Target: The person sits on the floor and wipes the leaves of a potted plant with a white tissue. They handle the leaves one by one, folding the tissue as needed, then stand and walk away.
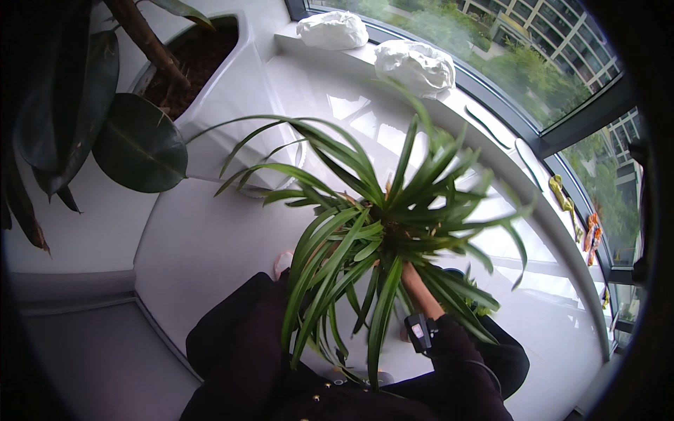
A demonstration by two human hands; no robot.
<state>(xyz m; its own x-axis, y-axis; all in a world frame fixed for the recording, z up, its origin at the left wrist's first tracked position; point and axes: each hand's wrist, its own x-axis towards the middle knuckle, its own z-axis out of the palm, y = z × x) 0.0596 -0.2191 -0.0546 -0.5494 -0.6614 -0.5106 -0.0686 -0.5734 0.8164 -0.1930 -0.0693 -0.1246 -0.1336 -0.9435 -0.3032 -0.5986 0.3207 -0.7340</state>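
Observation:
A bushy plant with long, strap-like green leaves (358, 231) fills the middle of the view, between my knees. Its right-hand leaves are blurred, and whatever holds its roots is hidden under the foliage. My right hand (408, 272) reaches into the base of the plant from the near side. Leaves cover the fingers, so their grip does not show. A black device (419, 332) is strapped at my right wrist. My left hand is out of sight; the left sleeve (250, 326) runs in behind the leaves.
A large white planter (231, 100) with a rubber plant (142, 142) stands far left. Two crumpled white bags (415, 67) lie on the windowsill, with dark curved strips (487, 126), a yellow item (560, 193) and an orange item (592, 237) further right. Small green leaves (478, 304) show by my right knee.

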